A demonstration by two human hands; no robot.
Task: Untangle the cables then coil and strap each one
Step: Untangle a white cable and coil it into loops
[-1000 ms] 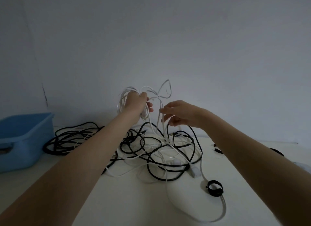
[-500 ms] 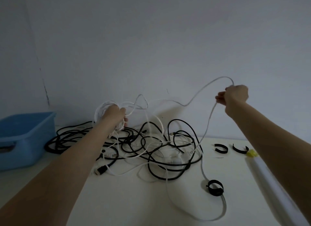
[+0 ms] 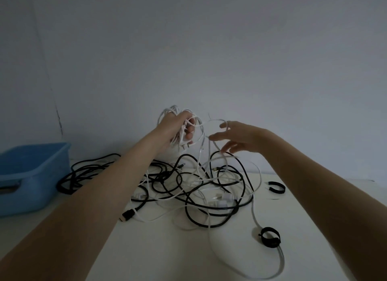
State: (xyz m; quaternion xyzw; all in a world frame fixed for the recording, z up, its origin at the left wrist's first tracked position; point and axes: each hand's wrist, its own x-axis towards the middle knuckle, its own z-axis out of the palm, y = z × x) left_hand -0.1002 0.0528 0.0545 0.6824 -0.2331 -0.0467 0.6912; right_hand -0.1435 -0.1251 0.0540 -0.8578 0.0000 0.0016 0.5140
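At nine o'clock a blue bin [image 3: 31, 176] sits on the white table [image 3: 159, 249]; its inside is hidden. The left hand [image 3: 176, 130] grips a white cable coil [image 3: 184, 125] above the black-and-white cable tangle [image 3: 188, 188] at centre. The right hand [image 3: 240, 137], fingers spread, touches a white strand; black straps [image 3: 270, 237] lie at four o'clock.

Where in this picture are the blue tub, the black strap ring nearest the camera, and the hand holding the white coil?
blue tub [image 3: 45, 176], head view, on its front wall.
black strap ring [image 3: 270, 237], head view, on the ring's band.
left hand [image 3: 174, 128], head view, on the back of the hand gripping the white coil [image 3: 167, 111].
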